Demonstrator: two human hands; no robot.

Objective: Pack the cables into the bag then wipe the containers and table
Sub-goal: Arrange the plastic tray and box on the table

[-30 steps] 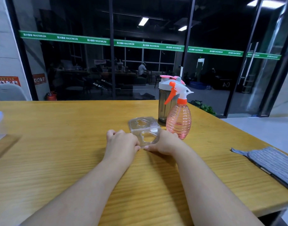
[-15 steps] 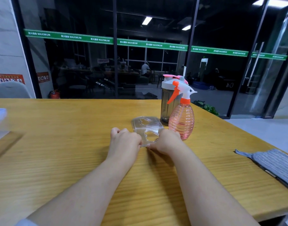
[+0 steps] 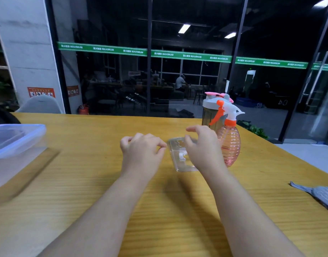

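A small clear plastic container (image 3: 179,158) lies flat on the yellow wooden table (image 3: 89,182), just in front of me. My left hand (image 3: 141,152) hovers to its left with fingers loosely curled and holds nothing. My right hand (image 3: 203,148) is over the container's right part with fingers spread; I cannot tell whether it touches the container. A large clear container with a blue rim (image 3: 16,145) stands at the table's left edge. A grey striped cloth or bag (image 3: 320,196) lies at the right edge. No cables are in view.
A pink spray bottle with an orange trigger (image 3: 230,145) stands right behind my right hand, with a dark shaker bottle (image 3: 208,113) behind it. A glass wall runs behind the table's far edge. A grey chair back (image 3: 39,104) shows at the far left.
Both hands have let go of the small container's near edge and lifted, the right one moving over it. The view has turned left, bringing the large container into sight.
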